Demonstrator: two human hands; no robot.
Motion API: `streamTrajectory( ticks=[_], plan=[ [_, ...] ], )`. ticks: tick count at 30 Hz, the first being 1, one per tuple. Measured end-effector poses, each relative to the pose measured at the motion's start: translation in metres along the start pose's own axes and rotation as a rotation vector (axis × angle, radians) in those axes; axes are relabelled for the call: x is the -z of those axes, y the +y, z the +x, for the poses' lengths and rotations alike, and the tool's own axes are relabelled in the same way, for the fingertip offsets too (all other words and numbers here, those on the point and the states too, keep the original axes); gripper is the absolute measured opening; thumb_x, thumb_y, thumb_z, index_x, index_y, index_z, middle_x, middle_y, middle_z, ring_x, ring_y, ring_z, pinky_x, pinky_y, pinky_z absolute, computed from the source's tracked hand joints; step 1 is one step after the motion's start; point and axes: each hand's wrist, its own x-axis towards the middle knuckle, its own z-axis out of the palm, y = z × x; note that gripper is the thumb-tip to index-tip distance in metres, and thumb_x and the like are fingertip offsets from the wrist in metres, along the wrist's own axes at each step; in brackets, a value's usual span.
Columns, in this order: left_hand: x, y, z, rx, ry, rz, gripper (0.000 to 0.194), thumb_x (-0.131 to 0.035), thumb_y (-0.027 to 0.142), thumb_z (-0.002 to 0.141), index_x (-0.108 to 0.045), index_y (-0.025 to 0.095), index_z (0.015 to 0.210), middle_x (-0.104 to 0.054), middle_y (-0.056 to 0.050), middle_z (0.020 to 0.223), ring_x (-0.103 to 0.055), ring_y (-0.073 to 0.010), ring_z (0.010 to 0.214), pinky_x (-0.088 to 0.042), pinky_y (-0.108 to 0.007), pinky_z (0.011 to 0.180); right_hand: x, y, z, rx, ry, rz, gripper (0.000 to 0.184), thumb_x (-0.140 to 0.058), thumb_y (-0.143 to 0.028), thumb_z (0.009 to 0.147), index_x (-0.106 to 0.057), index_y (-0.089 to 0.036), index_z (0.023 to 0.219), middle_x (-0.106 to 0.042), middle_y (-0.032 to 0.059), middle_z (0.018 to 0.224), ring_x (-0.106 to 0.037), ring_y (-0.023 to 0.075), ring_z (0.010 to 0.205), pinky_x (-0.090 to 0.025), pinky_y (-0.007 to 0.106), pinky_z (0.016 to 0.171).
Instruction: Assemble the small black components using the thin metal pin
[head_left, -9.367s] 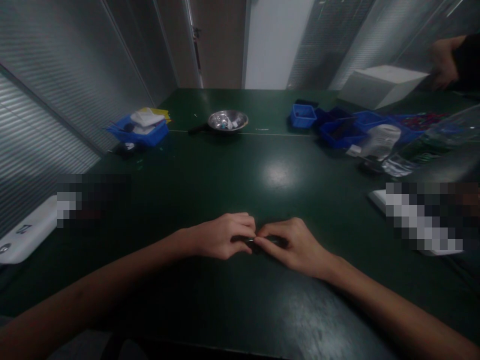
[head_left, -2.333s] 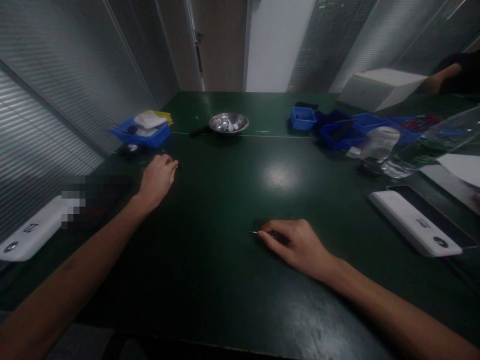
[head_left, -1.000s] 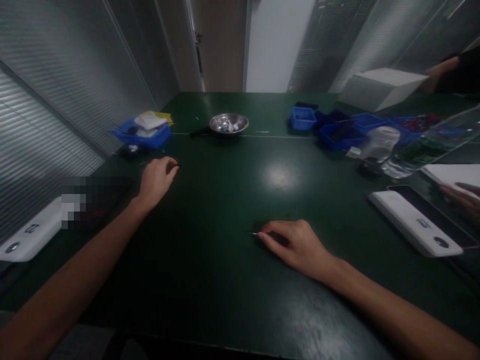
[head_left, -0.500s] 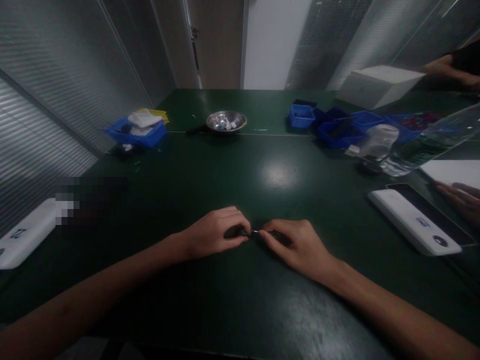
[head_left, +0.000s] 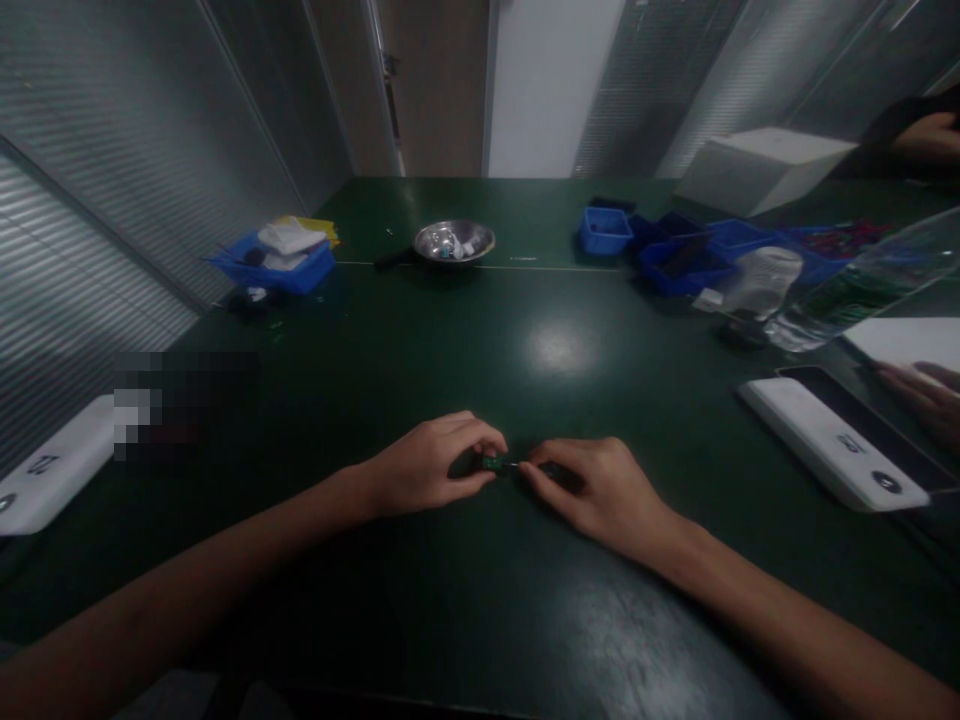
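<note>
Near the middle of the table edge closest to me, a small green piece point(head_left: 493, 463), possibly a bit of circuit board, sits between the thumb and index finger of my left hand point(head_left: 431, 462). Those fingertips stand slightly apart around it, the thumb close to its lower edge. My right hand point(head_left: 600, 490) is closed in a pinch on a thin metal-tipped piece point(head_left: 514, 464) that points left and meets the green piece or nearly does. Most of this thin piece is hidden inside the fingers, so its kind is unclear.
Farther back on the green table point(head_left: 465, 340) stand a metal bowl point(head_left: 454, 258), a blue tray point(head_left: 315, 272) and several blue bins point(head_left: 606, 232). A clear bottle point(head_left: 840, 305), white power bank point(head_left: 832, 440) and another person's hand point(head_left: 919, 395) are at right. Another white device point(head_left: 56, 470) lies left.
My left index fingertip has lifted away from the thumb, showing more of the green piece. The right hand has hardly moved. At the far right, a person's arm has shifted.
</note>
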Motion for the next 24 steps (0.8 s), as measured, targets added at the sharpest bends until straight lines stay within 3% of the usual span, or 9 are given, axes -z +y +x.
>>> streamTrajectory(
  ticks=[24],
  plan=[
    [-0.0029, -0.0022, 0.0007, -0.004, 0.020, 0.014, 0.035, -0.070, 0.022, 0.094, -0.062, 0.020, 0.128, -0.066, -0.008, 0.109, -0.063, -0.0207, 0.100, -0.051, -0.035, 0.088, -0.0058, -0.0023, 0.0018, 0.035, 0.002, -0.040, 0.029, -0.052, -0.038, 0.104, -0.073, -0.021, 0.094, -0.071, 0.0012, 0.076, -0.062, 0.0125, 0.062, -0.041, 0.025, 0.059]
  ],
)
